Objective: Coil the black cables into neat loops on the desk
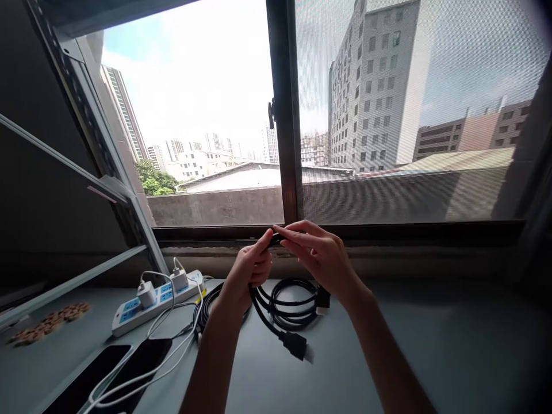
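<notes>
A black cable point(265, 310) with thick plugs hangs in loops below my left hand point(252, 267), whose fingers are wrapped round it. One black plug point(295, 345) with a pale metal end dangles at the lower middle, and another plug point(322, 300) shows by the right side of the loops. My right hand point(317, 250) is at the top of the cable, its fingertips closed on the dark part by my left thumb. Behind my left wrist, a second coiled black cable point(207, 307) lies on the table.
At the left, a white power strip point(161, 302) holds two chargers with white cords point(144, 376). Two dark phones point(92, 376) lie nearer. Brown pieces point(52, 323) are at the far left. A metal frame point(116, 144) and window point(287, 115) stand behind the grey table point(431, 339).
</notes>
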{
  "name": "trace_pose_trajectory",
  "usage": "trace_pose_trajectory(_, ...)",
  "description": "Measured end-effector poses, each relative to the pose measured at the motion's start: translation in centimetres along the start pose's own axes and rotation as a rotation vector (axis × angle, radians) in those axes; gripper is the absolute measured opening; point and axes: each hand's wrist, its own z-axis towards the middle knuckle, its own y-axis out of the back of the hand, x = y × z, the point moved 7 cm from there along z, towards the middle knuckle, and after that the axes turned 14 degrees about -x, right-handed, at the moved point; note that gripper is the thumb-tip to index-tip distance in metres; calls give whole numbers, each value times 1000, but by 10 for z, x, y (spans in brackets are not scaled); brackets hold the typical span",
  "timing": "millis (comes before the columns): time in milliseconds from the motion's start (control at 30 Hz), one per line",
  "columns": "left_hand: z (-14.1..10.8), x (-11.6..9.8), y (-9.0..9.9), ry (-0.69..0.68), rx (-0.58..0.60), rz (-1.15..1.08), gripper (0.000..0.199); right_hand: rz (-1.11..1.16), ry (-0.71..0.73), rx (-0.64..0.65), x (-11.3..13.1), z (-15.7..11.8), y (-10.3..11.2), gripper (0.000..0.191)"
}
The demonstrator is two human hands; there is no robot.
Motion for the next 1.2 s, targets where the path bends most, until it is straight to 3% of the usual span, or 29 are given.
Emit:
trace_pose_trajectory(167,0,11,-16,172,233,-167,44,-56,12,-44,-25,-2,-2,23)
trace_pose_trajectory(267,7,19,-15,159,254,-106,36,-99,-107,-91,-54,-5,-7,21)
trace_pose_trajectory(367,19,27,0,-10,134,252,27,-150,-312,-110,-92,-14,-12,19)
trace_pose_trajectory(467,34,43,18,-127,31,759,35,-226,-468,-13,-128,-30,-22,18)
trace_pose_trajectory(533,45,58,27,-136,-17,988,36,-266,-563,121,-148,-46,-32,21)
trace_pose_trajectory(667,63,99,33,-20,-23,1169,29,-375,-703,386,-177,-80,-49,25)
trace_pose_trajectory(767,68,129,33,87,-9,1306,25,-504,-775,535,-191,-103,-57,11)
trace_pose_trajectory(867,69,144,34,124,-31,1425,29,-621,-823,642,-200,-120,-63,8)
trace_pose_trajectory(1000,72,148,40,120,-75,1521,33,-681,-819,705,-203,-127,-68,11)
trace_pose_trajectory(1200,72,145,40,105,-92,1566,32,-720,-793,679,-203,-124,-68,12)
